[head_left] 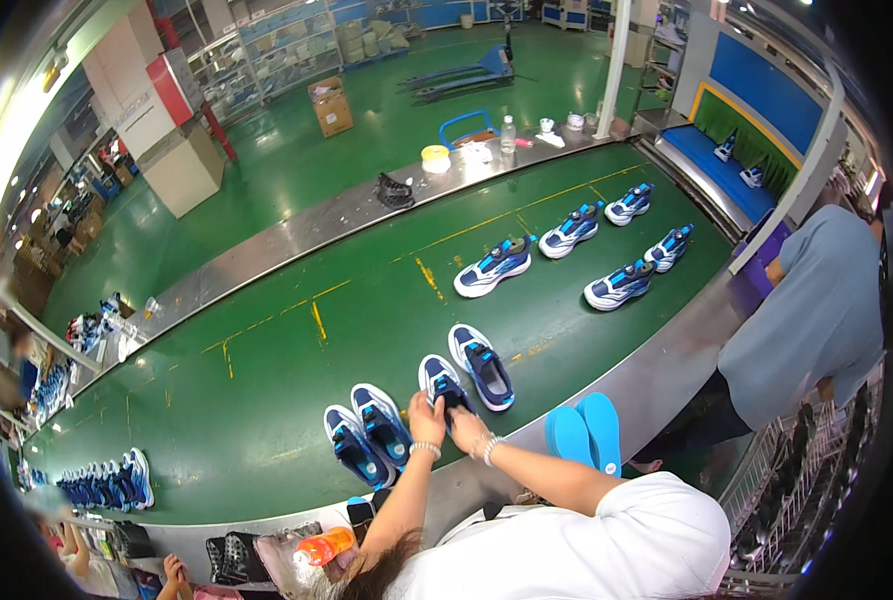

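A blue-and-white sneaker (438, 374) rests on the green conveyor belt (296, 420) right in front of me, its toe pointing away. My left hand (426, 420) is closed on the left side of its opening. On the other side, my right hand (468, 431) grips the collar, its fingertips partly hidden inside the shoe. Close by on the right lies another sneaker (481, 368). A pair of matching sneakers (378, 420) sits just left of my hands. Bright blue insoles (584, 432) lie on the metal edge to the right of my right forearm.
Several sneakers (493, 267) stand farther along the belt, and a row of sneakers (106, 482) is at far left. A person in a grey-blue top (811, 300) stands at right. An orange bottle (324, 546) is near my left elbow. A metal ledge (266, 252) borders the far side.
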`<state>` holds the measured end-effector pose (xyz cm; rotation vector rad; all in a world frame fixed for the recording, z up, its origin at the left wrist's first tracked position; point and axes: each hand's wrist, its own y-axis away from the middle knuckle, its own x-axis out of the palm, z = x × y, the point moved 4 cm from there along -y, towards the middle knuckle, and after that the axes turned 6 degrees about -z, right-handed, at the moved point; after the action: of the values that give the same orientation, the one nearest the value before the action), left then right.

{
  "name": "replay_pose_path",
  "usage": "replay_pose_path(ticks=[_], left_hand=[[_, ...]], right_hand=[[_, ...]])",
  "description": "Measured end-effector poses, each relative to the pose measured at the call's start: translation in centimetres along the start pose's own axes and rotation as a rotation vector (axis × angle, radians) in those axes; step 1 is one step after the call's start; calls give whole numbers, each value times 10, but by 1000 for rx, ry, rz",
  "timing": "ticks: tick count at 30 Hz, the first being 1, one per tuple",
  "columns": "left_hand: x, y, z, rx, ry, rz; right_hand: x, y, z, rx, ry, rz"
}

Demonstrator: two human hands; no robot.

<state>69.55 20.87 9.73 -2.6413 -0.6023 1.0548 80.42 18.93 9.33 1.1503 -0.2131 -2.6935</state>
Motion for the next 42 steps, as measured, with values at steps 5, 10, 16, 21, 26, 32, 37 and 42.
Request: replay_pose_path(ticks=[5, 10, 16, 21, 26, 32, 37, 42], left_hand=[[-1, 30, -44, -51, 135, 222], [93, 13, 1, -38, -458, 798], [175, 19, 96, -200, -451, 632], [139, 19, 77, -150, -514, 842], [87, 35, -9, 501, -788, 1270], [88, 32, 11, 350, -612, 1221], [108, 36, 15, 353, -705, 1307], [97, 22, -4, 575, -910, 1296]], right_hand=[[-19, 56, -26, -366, 217, -190], [-30, 62, -22, -368, 194, -191], [-30, 48, -19, -237, 251, -72], [-31, 47, -17, -312, 301, -82], [-55, 58, -44, -243, -29, -68], [-183, 107, -155, 259, 95, -491], [-201, 162, -212, 568, 406, -280], [-194, 177, -224, 576, 401, -147]])
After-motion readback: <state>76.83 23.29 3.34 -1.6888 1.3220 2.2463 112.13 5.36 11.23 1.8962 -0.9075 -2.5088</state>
